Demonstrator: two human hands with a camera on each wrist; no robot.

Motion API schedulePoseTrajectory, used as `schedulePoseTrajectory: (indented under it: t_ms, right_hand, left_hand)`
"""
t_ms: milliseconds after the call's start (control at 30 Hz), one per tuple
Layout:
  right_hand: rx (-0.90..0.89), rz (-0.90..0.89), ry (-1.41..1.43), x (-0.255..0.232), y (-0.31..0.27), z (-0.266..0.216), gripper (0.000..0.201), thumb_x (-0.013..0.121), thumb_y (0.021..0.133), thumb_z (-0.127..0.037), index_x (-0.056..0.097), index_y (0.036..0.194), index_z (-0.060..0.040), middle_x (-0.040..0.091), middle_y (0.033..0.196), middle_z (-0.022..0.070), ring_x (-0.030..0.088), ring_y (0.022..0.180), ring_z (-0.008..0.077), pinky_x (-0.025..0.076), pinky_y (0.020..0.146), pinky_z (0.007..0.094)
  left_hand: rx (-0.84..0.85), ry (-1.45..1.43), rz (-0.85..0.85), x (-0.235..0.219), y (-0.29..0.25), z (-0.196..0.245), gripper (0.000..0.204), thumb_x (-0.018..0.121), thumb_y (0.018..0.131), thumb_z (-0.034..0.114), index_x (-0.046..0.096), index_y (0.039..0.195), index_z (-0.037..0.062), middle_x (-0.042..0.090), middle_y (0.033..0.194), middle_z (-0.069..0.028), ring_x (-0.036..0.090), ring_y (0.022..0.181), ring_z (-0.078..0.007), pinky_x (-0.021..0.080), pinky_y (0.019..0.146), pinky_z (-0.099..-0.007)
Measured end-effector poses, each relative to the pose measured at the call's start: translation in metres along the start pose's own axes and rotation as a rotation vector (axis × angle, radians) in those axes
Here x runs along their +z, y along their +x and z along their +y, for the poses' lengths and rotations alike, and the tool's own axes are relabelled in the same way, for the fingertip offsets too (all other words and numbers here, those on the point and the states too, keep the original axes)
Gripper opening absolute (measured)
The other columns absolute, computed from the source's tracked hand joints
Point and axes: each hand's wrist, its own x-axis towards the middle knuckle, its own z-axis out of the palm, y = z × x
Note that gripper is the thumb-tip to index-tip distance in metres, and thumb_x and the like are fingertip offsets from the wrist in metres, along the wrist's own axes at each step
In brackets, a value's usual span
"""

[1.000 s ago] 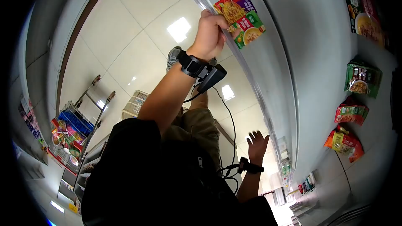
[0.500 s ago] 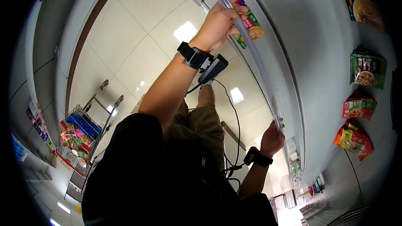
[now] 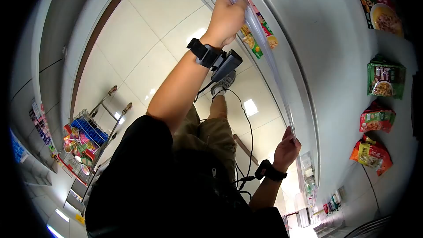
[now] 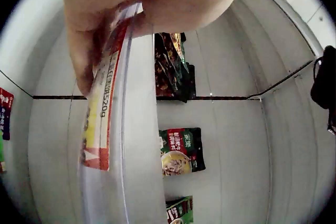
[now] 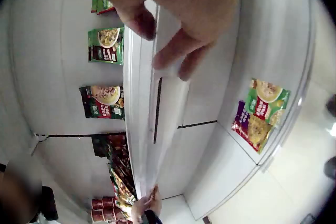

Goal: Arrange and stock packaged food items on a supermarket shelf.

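A long clear plastic shelf label strip [image 3: 274, 70] stretches between both hands along the shelf front. My left hand [image 3: 224, 20] grips its far end. In the left wrist view a red and yellow price label [image 4: 97, 148] marked 520g shows inside the strip, just below the fingers. My right hand [image 3: 286, 150] pinches the near part of the strip; the right wrist view shows the thumb and fingertips [image 5: 173, 50] at its edge. Two overlapping food packets [image 5: 268, 106] lie on a shelf next to the strip, partly covered by it in the head view.
On the other shelf stand a dark green packet [image 3: 386, 77], a red packet [image 3: 377, 117] and an orange packet [image 3: 372, 155]. A shopping cart [image 3: 90, 134] full of goods is at the left on the tiled floor [image 3: 145, 39]. A black cable [image 3: 250, 132] hangs by the legs.
My right hand, spread and apart from the shelf a second ago, has come up to pinch the strip. The left hand has moved slightly farther out, and the strip now overlaps the two packets.
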Motion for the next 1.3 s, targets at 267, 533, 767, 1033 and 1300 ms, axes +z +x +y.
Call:
schedulePoseTrajectory:
  t_ms: [267,533,767,1033,1300]
  right_hand:
    - [-0.011,-0.003,-0.019,0.001,0.012,0.003,0.019,0.052,0.082,-0.003,0.058,0.089,0.0134,0.055,0.109,0.0242,0.047,0.114,0.0333,0.050,0.089,0.0250]
    - [-0.008,-0.008,-0.067,0.012,0.003,-0.007,0.022,0.051,0.084,-0.007,0.058,0.090,0.0134,0.057,0.105,0.0233,0.048,0.113,0.0323,0.050,0.089,0.0246]
    - [-0.026,-0.056,-0.101,0.044,-0.005,-0.022,0.026,0.051,0.084,-0.008,0.057,0.093,0.0152,0.059,0.103,0.0229,0.051,0.111,0.0305,0.046,0.095,0.0250]
    - [0.073,-0.068,0.082,0.039,0.019,-0.028,0.037,0.052,0.082,-0.001,0.040,0.110,0.0207,0.047,0.117,0.0289,0.045,0.116,0.0357,0.047,0.095,0.0300]
    - [-0.006,-0.069,0.051,0.037,0.020,-0.030,0.039,0.050,0.081,0.001,0.039,0.110,0.0230,0.044,0.120,0.0321,0.042,0.118,0.0377,0.047,0.096,0.0299]
  left_hand:
    - [-0.041,-0.135,0.094,-0.001,0.031,-0.017,0.025,0.038,0.085,0.003,0.039,0.109,-0.0056,0.055,0.076,-0.0132,0.058,0.059,-0.0230,0.053,0.054,-0.0349]
    - [-0.051,-0.070,0.091,0.006,0.016,0.007,0.021,0.041,0.084,0.003,0.048,0.103,-0.0039,0.058,0.090,-0.0128,0.059,0.080,-0.0211,0.053,0.068,-0.0391]
    - [-0.053,-0.023,0.105,0.001,0.023,0.011,0.018,0.043,0.084,0.005,0.051,0.098,-0.0040,0.058,0.088,-0.0108,0.058,0.078,-0.0196,0.053,0.069,-0.0368]
    - [0.005,-0.058,0.002,-0.011,0.032,0.015,0.011,0.051,0.079,0.005,0.050,0.088,-0.0017,0.053,0.078,-0.0059,0.055,0.072,-0.0148,0.053,0.061,-0.0282]
    - [0.017,-0.033,-0.141,-0.025,0.028,0.007,0.014,0.052,0.081,0.004,0.056,0.093,0.0009,0.058,0.087,-0.0048,0.057,0.083,-0.0150,0.051,0.077,-0.0312]
